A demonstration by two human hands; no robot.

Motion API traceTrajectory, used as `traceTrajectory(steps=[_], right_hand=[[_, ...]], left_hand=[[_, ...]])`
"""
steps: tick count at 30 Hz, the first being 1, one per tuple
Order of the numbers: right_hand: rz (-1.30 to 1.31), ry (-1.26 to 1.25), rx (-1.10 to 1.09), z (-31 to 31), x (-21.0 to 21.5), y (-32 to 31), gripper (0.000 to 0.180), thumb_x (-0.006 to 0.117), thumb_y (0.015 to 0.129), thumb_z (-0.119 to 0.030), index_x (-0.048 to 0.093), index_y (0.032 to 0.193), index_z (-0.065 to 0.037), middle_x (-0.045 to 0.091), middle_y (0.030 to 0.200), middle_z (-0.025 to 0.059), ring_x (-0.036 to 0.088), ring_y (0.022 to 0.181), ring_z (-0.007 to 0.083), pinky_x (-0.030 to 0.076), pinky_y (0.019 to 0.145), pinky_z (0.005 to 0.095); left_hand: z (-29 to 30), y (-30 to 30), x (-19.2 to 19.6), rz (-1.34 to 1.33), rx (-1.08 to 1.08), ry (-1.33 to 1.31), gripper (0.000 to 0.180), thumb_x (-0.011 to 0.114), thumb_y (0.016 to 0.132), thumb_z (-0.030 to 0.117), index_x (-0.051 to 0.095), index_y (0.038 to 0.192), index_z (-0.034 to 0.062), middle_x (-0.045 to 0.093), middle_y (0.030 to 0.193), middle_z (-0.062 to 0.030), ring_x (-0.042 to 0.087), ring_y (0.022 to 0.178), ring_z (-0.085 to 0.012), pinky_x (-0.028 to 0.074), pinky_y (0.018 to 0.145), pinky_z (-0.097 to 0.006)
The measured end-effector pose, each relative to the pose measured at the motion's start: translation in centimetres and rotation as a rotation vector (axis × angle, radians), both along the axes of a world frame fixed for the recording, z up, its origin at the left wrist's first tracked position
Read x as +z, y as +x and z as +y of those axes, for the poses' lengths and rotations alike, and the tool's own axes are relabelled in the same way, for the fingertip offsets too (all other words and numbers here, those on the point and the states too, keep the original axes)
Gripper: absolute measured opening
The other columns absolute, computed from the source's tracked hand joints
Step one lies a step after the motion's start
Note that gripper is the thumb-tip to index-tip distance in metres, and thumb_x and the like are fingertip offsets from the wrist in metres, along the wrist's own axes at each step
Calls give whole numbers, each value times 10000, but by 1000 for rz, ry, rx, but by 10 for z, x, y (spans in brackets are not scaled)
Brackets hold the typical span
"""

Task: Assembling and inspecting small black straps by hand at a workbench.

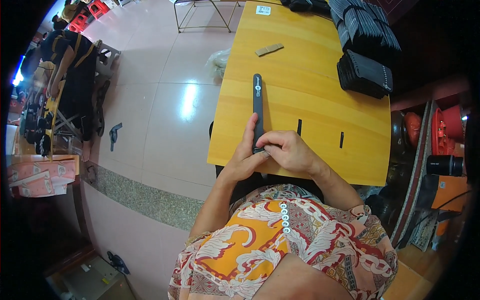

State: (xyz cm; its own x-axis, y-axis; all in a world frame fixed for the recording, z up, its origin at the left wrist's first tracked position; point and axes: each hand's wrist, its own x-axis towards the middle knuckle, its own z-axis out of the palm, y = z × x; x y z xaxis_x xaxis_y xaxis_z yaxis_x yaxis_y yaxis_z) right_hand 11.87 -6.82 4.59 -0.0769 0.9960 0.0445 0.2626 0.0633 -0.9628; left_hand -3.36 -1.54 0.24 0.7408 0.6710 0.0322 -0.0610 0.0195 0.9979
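Note:
A long flat black strap (258,107) with a rounded far end and pale printing lies lengthwise on the yellow table, its near end between my hands. My left hand (243,161) holds it from the left side, the index finger stretched along its edge and the thumb at the near end. From the right, my right hand (291,151) pinches that same near end, fingers bent and closed. The fingers cover the tip of the strap. Two short black strips, one (299,126) just beyond my right hand and another (342,140) farther right, lie on the wood.
On the yellow table (305,75), a tan folded piece (269,49) lies near the far end. Bundled black straps (362,25) and a stack of black pieces (365,75) stand far right. A shelf with red containers (445,132) is at right. Another person (75,60) bends at far left.

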Motion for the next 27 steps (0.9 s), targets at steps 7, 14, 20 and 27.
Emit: traceTrajectory(steps=[7, 14, 20, 27], right_hand=[[-265, 279, -33, 0, -6, -1, 105, 531, 783, 3, 596, 864, 12, 594, 764, 94, 571, 686, 186, 442, 619, 271], [456, -320, -95, 6, -3, 1, 102, 529, 787, -9, 602, 850, 25, 575, 759, 21, 520, 691, 81, 419, 623, 202], [853, -534, -120, 9, -5, 11, 128, 550, 761, -31, 587, 878, 9, 536, 674, 16, 415, 511, 46, 330, 469, 179], [965, -563, -165, 12, -2, 14, 137, 547, 758, -36, 583, 884, 7, 511, 642, 8, 378, 480, 40, 292, 445, 174]], left_hand=[[-1, 3, -10, -71, 67, 2, 867, 549, 738, 11, 13, 1419, 29, 245, 1394, -110, 306, 1231, -167, 269, 996, -263], [-4, 2, -19, -19, 23, -89, 818, 506, 764, -24, 31, 1425, 51, 382, 1239, -73, 434, 1008, -111, 359, 866, -214], [-6, 6, -5, -113, 51, -348, 794, 496, 759, -36, 75, 1426, 62, 469, 1039, -28, 447, 810, -71, 385, 713, -184], [-2, 5, 1, -162, 66, -426, 717, 504, 778, -9, 181, 1414, 71, 495, 871, -2, 419, 687, -61, 358, 587, -181]])
